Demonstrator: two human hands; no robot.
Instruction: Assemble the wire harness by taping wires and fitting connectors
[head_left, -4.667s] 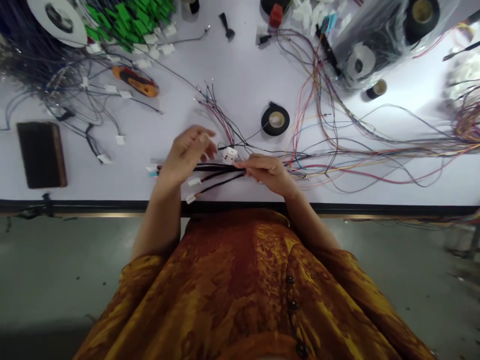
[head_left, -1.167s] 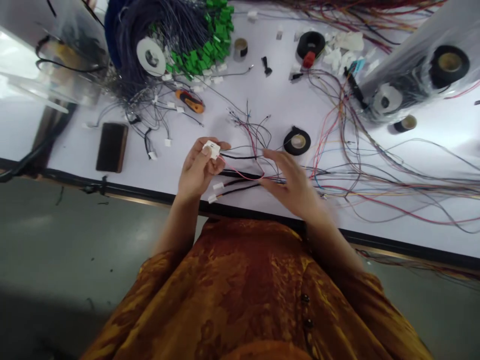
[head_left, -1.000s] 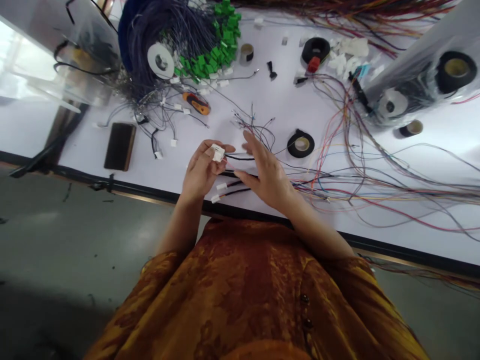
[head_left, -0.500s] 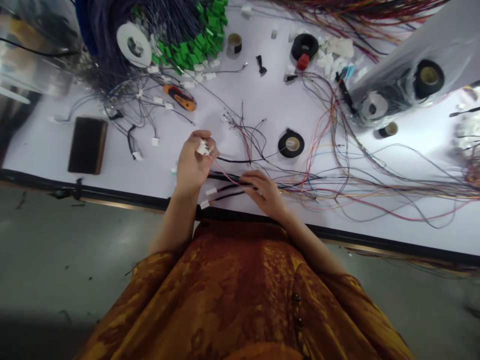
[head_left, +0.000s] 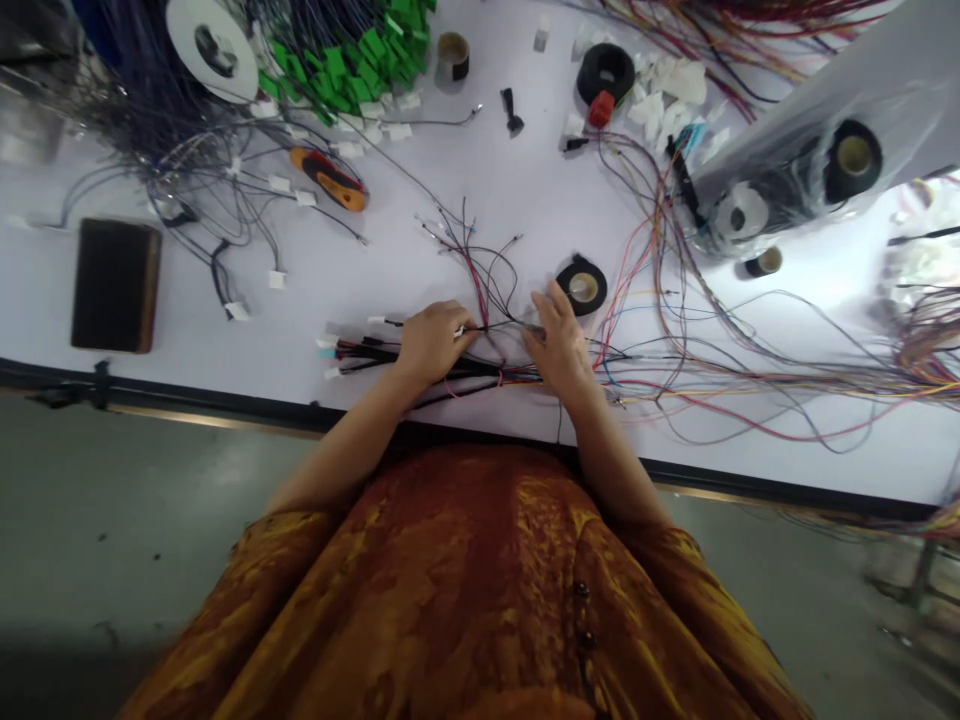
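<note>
My left hand (head_left: 433,345) is closed in a pinch on the wire harness, where a dark taped branch with a white-tipped end shows beside the fingers. Just right of its fingertips, a spray of thin red and black wires (head_left: 480,275) fans out over the table. My right hand (head_left: 562,350) lies over the wires with fingers apart, fingertips near a roll of black tape (head_left: 582,286). A thin dark wire runs between the two hands. Under and left of my left hand lies a black-sleeved wire bundle (head_left: 379,352) ending in white connectors (head_left: 332,373).
Loose coloured wires (head_left: 750,375) stretch right along the table. At the back are green connectors (head_left: 360,70), a white spool (head_left: 212,50) and black tape with a red piece (head_left: 605,80). An orange cutter (head_left: 328,178) and a dark case (head_left: 116,285) lie left. A plastic-wrapped roll (head_left: 795,170) stands right.
The white connector held up in my left hand is no longer seen there; that hand has moved right and down onto the harness. My right hand has shifted up and right, toward the tape roll.
</note>
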